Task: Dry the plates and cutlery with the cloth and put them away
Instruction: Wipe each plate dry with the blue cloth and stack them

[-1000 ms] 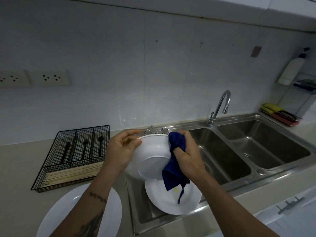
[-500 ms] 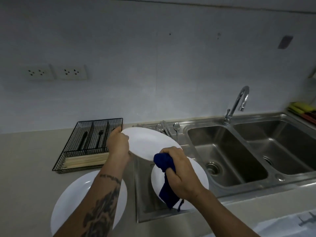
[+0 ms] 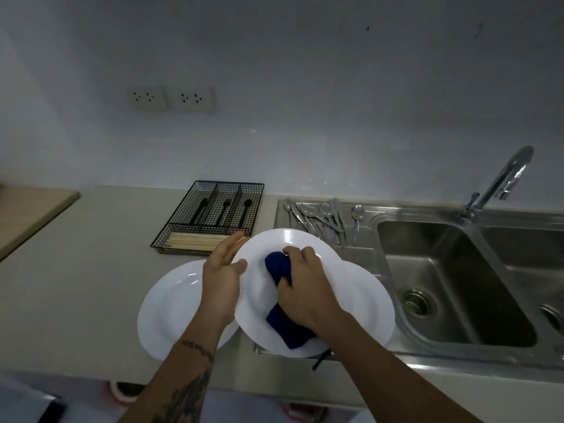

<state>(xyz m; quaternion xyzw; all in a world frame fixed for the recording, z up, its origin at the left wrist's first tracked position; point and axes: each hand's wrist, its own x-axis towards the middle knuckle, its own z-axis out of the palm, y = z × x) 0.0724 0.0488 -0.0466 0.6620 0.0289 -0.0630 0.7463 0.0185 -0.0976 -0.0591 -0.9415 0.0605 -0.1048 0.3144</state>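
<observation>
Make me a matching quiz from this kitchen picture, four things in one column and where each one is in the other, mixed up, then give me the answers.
Things:
1. blue cloth
2. silver cutlery
3. wooden chopsticks
4. held plate

Places:
A. front compartment of the black wire tray
B. gripped at its rim by the left hand
C. on the steel drainboard, left of the sink basin
D. under the right hand, pressed on a plate

Pairs: 1-D, 2-C, 3-A, 4-B
</observation>
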